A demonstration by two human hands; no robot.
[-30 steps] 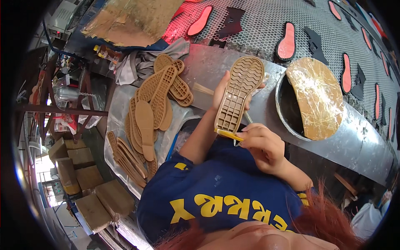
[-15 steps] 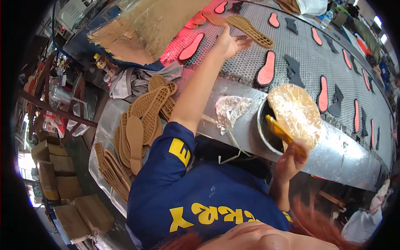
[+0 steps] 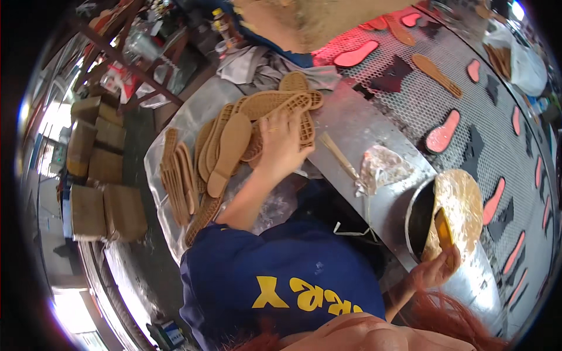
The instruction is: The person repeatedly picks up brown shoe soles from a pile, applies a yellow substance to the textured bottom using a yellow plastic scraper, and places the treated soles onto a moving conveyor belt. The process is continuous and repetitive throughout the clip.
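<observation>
My left hand [image 3: 282, 140] lies over a pile of tan rubber shoe soles on the left, fingers stretched across a treaded sole [image 3: 300, 104]. A smooth-faced sole [image 3: 229, 155] lies in the pile beside my wrist. At the lower right, my right hand [image 3: 436, 269] grips a yellow flat-handled tool [image 3: 444, 233]; its far end is hard to make out. The tool is over a round metal pot [image 3: 414, 219], partly covered by a tan, shiny disc [image 3: 465, 202]. Two tan soles, one nearer [image 3: 438, 75] and one farther [image 3: 401, 30], lie on the grey mesh belt [image 3: 404, 111].
Pink insoles [image 3: 443, 131] and dark cut pieces [image 3: 473, 151] are spread along the belt. A crumpled, stained wrapper [image 3: 383, 168] sits on the metal edge. Grey cloth [image 3: 257, 67] lies behind the soles. Cardboard boxes [image 3: 108, 210] stand at the left.
My left hand has come back from the belt to the sole pile, leaving the treaded sole it was beside on the mesh. The view has turned left. My right hand still holds the yellow tool.
</observation>
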